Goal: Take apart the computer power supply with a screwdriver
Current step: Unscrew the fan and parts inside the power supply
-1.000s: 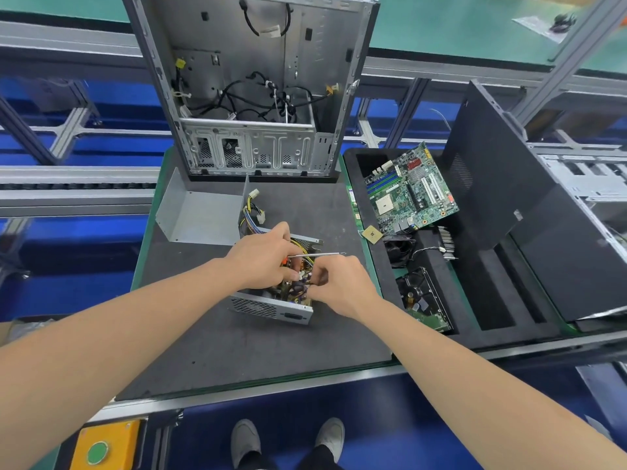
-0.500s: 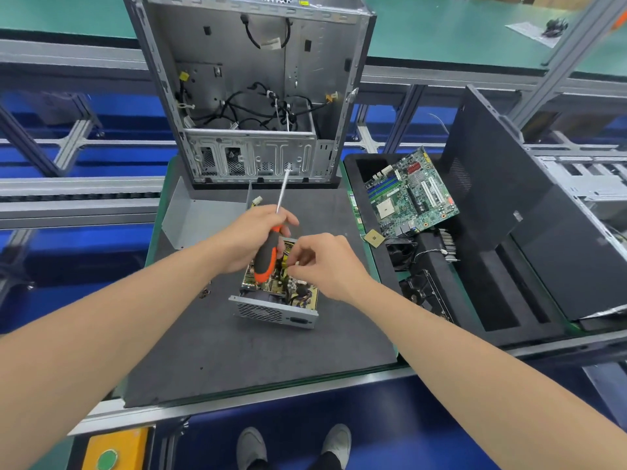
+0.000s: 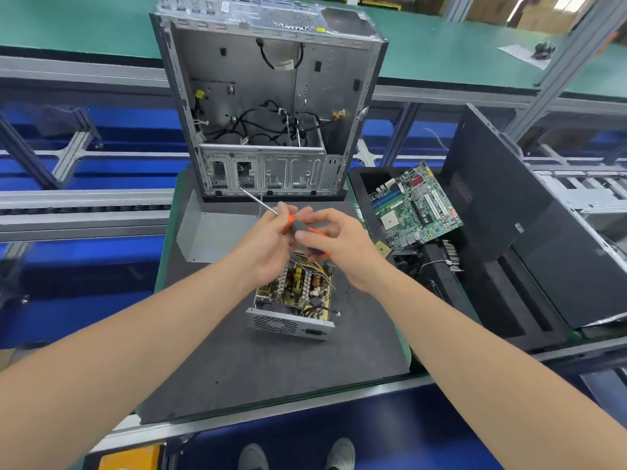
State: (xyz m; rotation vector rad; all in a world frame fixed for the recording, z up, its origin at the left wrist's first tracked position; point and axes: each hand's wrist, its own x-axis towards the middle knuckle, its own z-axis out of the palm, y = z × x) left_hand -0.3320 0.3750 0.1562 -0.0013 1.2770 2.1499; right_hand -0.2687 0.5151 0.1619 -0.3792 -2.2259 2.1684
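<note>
From the head camera we see the opened power supply (image 3: pixel 292 301) lying on the dark mat (image 3: pixel 271 371), in front of the computer case (image 3: pixel 268 106). Just above it, our left hand (image 3: pixel 268 240) pinches the front of the screwdriver (image 3: pixel 300 228) handle, and our right hand (image 3: pixel 341 247) curls round its rear. The shaft points up-left.

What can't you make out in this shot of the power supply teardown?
Head view only.
- Power supply far end: covered by left hand and right hand.
- Screwdriver handle: motion-blurred, wrapped by fingers.
- Its tip: too thin against the computer case.
- Any screws left: too small to see.
</note>
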